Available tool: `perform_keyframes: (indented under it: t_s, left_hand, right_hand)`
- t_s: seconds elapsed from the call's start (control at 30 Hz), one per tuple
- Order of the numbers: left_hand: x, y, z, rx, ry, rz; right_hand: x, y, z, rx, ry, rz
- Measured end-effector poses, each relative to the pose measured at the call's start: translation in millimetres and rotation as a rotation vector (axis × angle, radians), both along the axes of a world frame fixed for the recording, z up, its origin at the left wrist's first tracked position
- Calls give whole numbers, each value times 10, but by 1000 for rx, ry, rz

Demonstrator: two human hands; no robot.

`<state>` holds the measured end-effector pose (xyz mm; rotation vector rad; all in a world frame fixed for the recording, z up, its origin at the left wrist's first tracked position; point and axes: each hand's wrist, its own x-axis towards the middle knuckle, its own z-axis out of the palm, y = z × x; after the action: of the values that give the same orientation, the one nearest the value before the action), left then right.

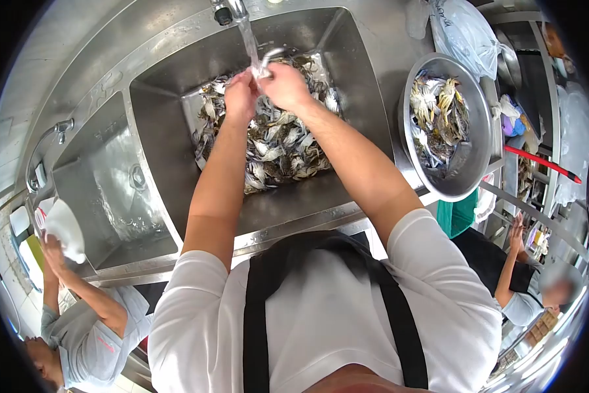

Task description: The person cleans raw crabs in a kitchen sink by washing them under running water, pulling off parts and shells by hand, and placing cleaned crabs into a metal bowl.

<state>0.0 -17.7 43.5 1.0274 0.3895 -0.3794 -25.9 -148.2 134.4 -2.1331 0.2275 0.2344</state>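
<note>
Both of my hands are together under the stream of water (248,40) from the faucet (238,9), over a large steel sink (170,141). My left hand (241,95) has its fingers closed and partly hidden against the other hand. My right hand (283,85) grips something pale and wet, blurred by the water, perhaps a crab. Below them a heap of small crabs (281,147) fills much of the sink's bottom. To the right, a steel bowl (461,178) holds several crabs (438,118).
A second sink basin (104,177) with water lies left. At lower left a co-worker (98,321) handles a white bowl (65,229). Another person (527,288) stands at lower right. A plastic bag (465,36) sits behind the steel bowl; a red handle (543,162) is farther right.
</note>
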Motion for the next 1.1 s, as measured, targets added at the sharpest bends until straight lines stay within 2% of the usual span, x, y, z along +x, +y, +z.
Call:
perform_keyframes:
  t_s: [0.03,0.07,0.1,0.13,0.17,0.2,0.23,0.3,0.33,0.37,0.4,0.43,0.47,0.5,0.53,0.6,0.67,0.73,0.77,0.8,0.83,0.87,0.9,0.93,0.97,1.0,1.03,1.1]
  left_hand:
    - [-32,36,-210,-25,20,37]
    - [-49,6,-214,-52,38,74]
    - [-138,15,-221,123,29,17]
    - [-146,-9,-314,118,33,15]
    - [-173,-14,-456,366,-108,-171]
    - [-215,-43,-600,486,-174,-265]
    - [-258,-76,-716,607,-245,-351]
    - [-363,-276,-802,1223,-482,-882]
    - [-402,-364,-905,1367,-470,-1006]
    - [-441,-451,-1011,1504,-466,-1139]
    - [-492,-492,-1144,1475,-335,-1133]
    - [-548,-501,-1172,1473,-353,-1137]
    - [-633,-524,-1180,1532,-477,-1116]
    - [-682,-567,-1182,1584,-603,-1089]
    - [-696,-601,-1203,1574,-622,-1094]
    - [-720,-616,-1259,1615,-604,-1104]
    - [-735,-663,-1268,1592,-582,-1059]
    - [-756,-661,-1170,1613,-546,-1017]
    - [-771,-628,-1290,1545,-596,-946]
    - [-768,-598,-1329,1552,-594,-946]
    - [-763,-558,-1299,1411,-542,-909]
    - [-761,-526,-1251,1269,-489,-868]
    - [-675,-462,-1062,1111,-532,-864]
    - [-600,-407,-1019,1120,-530,-862]
    - [-483,-356,-987,803,-332,-757]
    - [-392,-307,-921,489,-145,-638]
    - [-338,-264,-491,450,-45,-549]
    - [-156,-128,-401,291,-24,-445]
  right_hand:
    - [30,46,90,-30,-47,101]
    - [71,80,128,-62,-95,202]
    - [156,127,166,-66,-92,199]
    - [260,170,167,-153,31,286]
    - [323,173,217,-240,155,377]
    - [345,127,264,-246,161,383]
    - [342,64,386,-237,135,340]
    - [268,-127,515,-245,30,248]
    - [198,-275,796,-220,138,217]
    - [80,-436,826,-268,-31,149]
    - [-34,-617,934,-220,-50,59]
    - [-211,-821,1085,-151,-86,-21]
    - [-406,-1040,1325,-330,-206,-43]
    - [-598,-1169,1663,-276,-77,-194]
    - [-812,-1427,1656,-340,-210,-270]
    - [-1154,-1783,1862,-355,-113,-467]
    - [-1496,-2173,1753,-761,-228,-536]
    - [-1700,-2209,1777,-907,-403,-594]
    - [-1735,-2173,1738,-903,-404,-592]
    - [-1758,-2085,1671,-690,-507,-602]
    - [-1776,-1976,1587,-473,-603,-609]
    - [-1716,-1862,1459,-462,-656,-544]
    - [-1625,-1677,1391,-403,-633,-456]
    - [-1516,-1464,1339,-341,-599,-346]
    - [-1407,-1321,1186,-252,-505,-270]
    - [-1304,-1185,856,17,-424,-308]
    - [-1186,-1035,590,223,-264,-345]
    - [-901,-810,-45,420,-191,-314]
